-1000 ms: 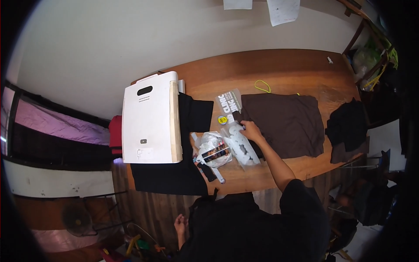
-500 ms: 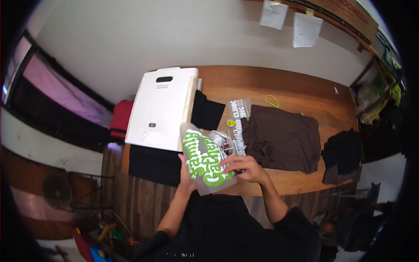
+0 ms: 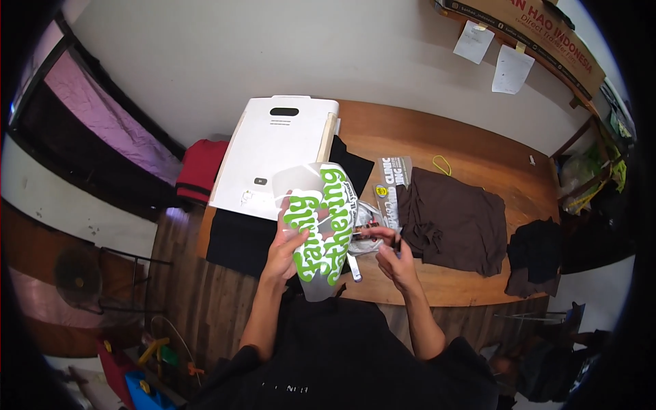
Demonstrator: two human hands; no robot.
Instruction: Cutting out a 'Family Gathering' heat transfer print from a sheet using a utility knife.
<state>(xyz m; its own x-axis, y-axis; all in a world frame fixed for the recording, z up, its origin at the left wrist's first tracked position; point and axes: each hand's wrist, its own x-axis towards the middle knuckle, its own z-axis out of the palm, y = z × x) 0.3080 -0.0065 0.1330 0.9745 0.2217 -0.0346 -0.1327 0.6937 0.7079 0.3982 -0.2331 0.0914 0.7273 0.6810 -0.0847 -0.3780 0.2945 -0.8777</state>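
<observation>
My left hand [image 3: 279,251] grips a translucent film sheet [image 3: 319,232] printed with large green and white lettering, thumb in front and fingers behind it. The sheet is held tilted above the table's front edge. Just right of it, my right hand [image 3: 396,263] is closed, with a small dark thing between thumb and fingers that I cannot make out. Beyond its fingertips lies a crumpled clear plastic bundle [image 3: 369,213], partly hidden by the sheet. Another clear printed film strip [image 3: 391,181] rests beside a dark brown folded garment [image 3: 458,219].
A white flat-topped machine [image 3: 277,150] stands at the table's left, with black cloth [image 3: 239,239] under its front. A folded dark garment [image 3: 535,249] lies at the right end. A yellow loop of cord [image 3: 442,165] is on the wooden table [image 3: 410,130]. Red cloth item [image 3: 200,167] sits left.
The lettered sheet has turned and risen in my left hand. My right hand has left the sheet's face and moved to its right side. The whole view has shifted slightly.
</observation>
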